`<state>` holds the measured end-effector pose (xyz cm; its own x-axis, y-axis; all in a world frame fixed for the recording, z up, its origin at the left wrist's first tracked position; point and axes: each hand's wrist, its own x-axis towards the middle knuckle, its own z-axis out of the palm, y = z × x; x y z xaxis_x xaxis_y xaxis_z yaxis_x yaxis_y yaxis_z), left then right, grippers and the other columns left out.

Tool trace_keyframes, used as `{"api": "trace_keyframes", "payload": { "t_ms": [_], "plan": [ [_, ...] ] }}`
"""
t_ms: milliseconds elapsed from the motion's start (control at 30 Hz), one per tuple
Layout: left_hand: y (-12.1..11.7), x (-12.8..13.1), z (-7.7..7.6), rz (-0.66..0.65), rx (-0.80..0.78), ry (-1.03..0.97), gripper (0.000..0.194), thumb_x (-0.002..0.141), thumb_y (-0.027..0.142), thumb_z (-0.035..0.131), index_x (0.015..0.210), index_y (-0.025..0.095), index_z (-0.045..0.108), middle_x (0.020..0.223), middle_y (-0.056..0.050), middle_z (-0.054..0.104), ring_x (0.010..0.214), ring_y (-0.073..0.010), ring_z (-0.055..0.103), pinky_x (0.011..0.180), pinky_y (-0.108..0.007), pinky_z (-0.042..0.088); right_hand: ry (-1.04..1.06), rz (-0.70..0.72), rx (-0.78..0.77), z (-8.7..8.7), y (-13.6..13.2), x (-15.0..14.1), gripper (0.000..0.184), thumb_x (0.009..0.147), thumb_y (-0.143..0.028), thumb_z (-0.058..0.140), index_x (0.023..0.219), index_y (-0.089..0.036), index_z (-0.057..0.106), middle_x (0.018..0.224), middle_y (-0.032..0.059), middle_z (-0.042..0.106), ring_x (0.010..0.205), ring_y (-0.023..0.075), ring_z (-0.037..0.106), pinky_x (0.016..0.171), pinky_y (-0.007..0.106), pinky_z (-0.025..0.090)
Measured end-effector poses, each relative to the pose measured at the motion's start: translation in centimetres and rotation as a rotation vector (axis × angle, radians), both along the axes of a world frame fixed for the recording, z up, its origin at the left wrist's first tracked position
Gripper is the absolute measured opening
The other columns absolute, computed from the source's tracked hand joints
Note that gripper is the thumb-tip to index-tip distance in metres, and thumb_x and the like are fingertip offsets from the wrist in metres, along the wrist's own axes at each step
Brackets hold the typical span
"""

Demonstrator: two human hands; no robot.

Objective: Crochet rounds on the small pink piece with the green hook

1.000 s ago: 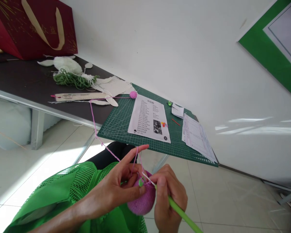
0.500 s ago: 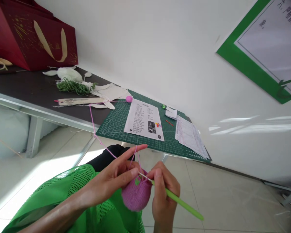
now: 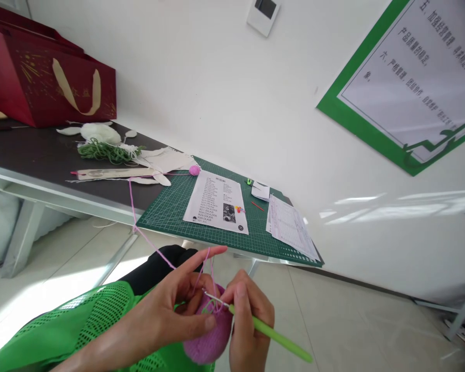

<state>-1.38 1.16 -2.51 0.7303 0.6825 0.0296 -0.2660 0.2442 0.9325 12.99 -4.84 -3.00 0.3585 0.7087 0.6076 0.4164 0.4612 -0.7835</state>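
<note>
My left hand (image 3: 178,305) grips a round pink crochet piece (image 3: 206,345), its thumb on the near side and its index finger stretched out with pink yarn (image 3: 155,244) looped over it. In my right hand (image 3: 251,315) is a crochet hook (image 3: 282,338) with a green handle, closed between thumb and fingers. The metal tip of the hook lies at the top edge of the piece, beside a small green marker (image 3: 209,306). From my left hand the yarn runs up over the table edge to a small pink yarn ball (image 3: 194,170).
A green cutting mat (image 3: 170,206) bears a printed pattern sheet (image 3: 213,186), a small red stick (image 3: 257,206) and paper forms (image 3: 290,227). Farther left on the dark table (image 3: 42,160) are green yarn (image 3: 104,151), white fluff (image 3: 101,134) and a red gift bag (image 3: 70,93).
The view has shifted, so the table sits lower and farther left. My left thumb has moved down the pink piece, and the hook tip now shows above its edge.
</note>
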Motion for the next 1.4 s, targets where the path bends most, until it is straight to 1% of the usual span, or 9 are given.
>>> {"api": "trace_keyframes", "payload": {
  "t_ms": [133,367,533,833,1000,1100,1167,1267,1400],
  "plan": [
    [-1.0,0.4,0.2,0.057,0.026,0.036,0.077,0.088,0.041,0.083,0.154,0.035,0.044,0.081,0.005,0.062,0.063,-0.0111,0.033,0.059,-0.030,0.020,0.019,-0.032,-0.017,-0.4,-0.6,-0.3,0.044,0.108,-0.033,0.047,0.067,-0.020,0.056,0.063,-0.0027,0.052,0.058,0.0107,0.054,0.054,0.024,0.039],
    [-1.6,0.7,0.2,0.115,-0.044,0.002,0.093,0.086,0.047,0.085,0.160,0.030,0.031,0.082,0.004,0.066,0.064,-0.0119,0.032,0.060,-0.032,0.019,-0.109,-0.156,0.033,0.0,-1.4,-1.2,0.038,0.109,-0.033,0.047,0.075,-0.021,0.059,0.069,-0.0024,0.054,0.064,0.0118,0.051,0.061,0.027,0.037],
    [-1.7,0.6,0.0,0.155,-0.067,-0.024,0.091,0.086,0.043,0.086,0.160,0.033,0.033,0.082,0.005,0.067,0.061,-0.0110,0.030,0.059,-0.032,0.019,0.014,-0.066,0.005,0.6,-2.1,-1.2,0.032,0.108,-0.040,0.052,0.084,-0.023,0.065,0.073,-0.0021,0.058,0.068,0.0135,0.054,0.066,0.029,0.039],
    [-0.7,0.3,0.0,0.025,-0.108,-0.081,0.094,0.084,0.039,0.087,0.161,0.032,0.033,0.082,0.004,0.069,0.058,-0.0098,0.025,0.059,-0.033,0.013,0.429,0.342,-0.354,1.2,-1.5,2.7,0.053,0.096,-0.060,0.064,0.060,-0.022,0.056,0.053,-0.0038,0.043,0.051,0.0109,0.043,0.051,0.025,0.033],
    [-0.5,0.3,0.2,0.014,-0.104,-0.057,0.093,0.085,0.035,0.086,0.161,0.031,0.032,0.084,0.004,0.069,0.059,-0.0098,0.024,0.059,-0.033,0.013,0.285,0.216,-0.580,3.0,-0.2,3.3,0.074,0.090,-0.088,0.025,0.051,-0.026,0.026,0.045,-0.0062,0.021,0.046,0.0110,0.025,0.049,0.028,0.034],
    [-0.4,0.2,0.9,0.033,-0.095,-0.026,0.090,0.085,0.033,0.084,0.160,0.031,0.034,0.083,0.005,0.068,0.058,-0.0097,0.024,0.059,-0.032,0.015,0.088,0.156,-0.716,4.2,2.3,6.1,0.080,0.082,-0.098,0.027,0.047,-0.025,0.026,0.046,-0.0053,0.024,0.047,0.0103,0.032,0.051,0.029,0.038],
    [-0.2,0.1,1.2,0.044,-0.092,0.000,0.090,0.085,0.033,0.084,0.160,0.029,0.034,0.082,0.005,0.068,0.059,-0.0101,0.026,0.058,-0.031,0.016,-0.057,0.098,-0.843,4.7,5.4,8.8,0.074,0.085,-0.084,0.059,0.050,-0.020,0.044,0.052,-0.0047,0.039,0.054,0.0106,0.046,0.060,0.028,0.048],
    [0.2,0.0,1.2,0.076,-0.092,0.015,0.091,0.085,0.035,0.085,0.160,0.026,0.034,0.082,0.004,0.068,0.059,-0.0098,0.029,0.059,-0.030,0.018,-0.234,-0.119,-1.010,4.7,11.3,12.2,0.035,0.099,-0.048,0.069,0.109,-0.014,0.069,0.106,0.0029,0.071,0.093,0.0214,0.070,0.082,0.037,0.062],
    [0.7,0.0,0.1,0.097,-0.104,-0.010,0.093,0.083,0.038,0.086,0.159,0.027,0.034,0.081,0.004,0.068,0.058,-0.0093,0.027,0.059,-0.031,0.017,-0.386,-0.369,-1.106,3.4,16.9,13.5,0.037,0.101,-0.041,0.066,0.131,-0.020,0.064,0.134,0.0101,0.066,0.115,0.0246,0.068,0.098,0.046,0.061]
  ]
}}
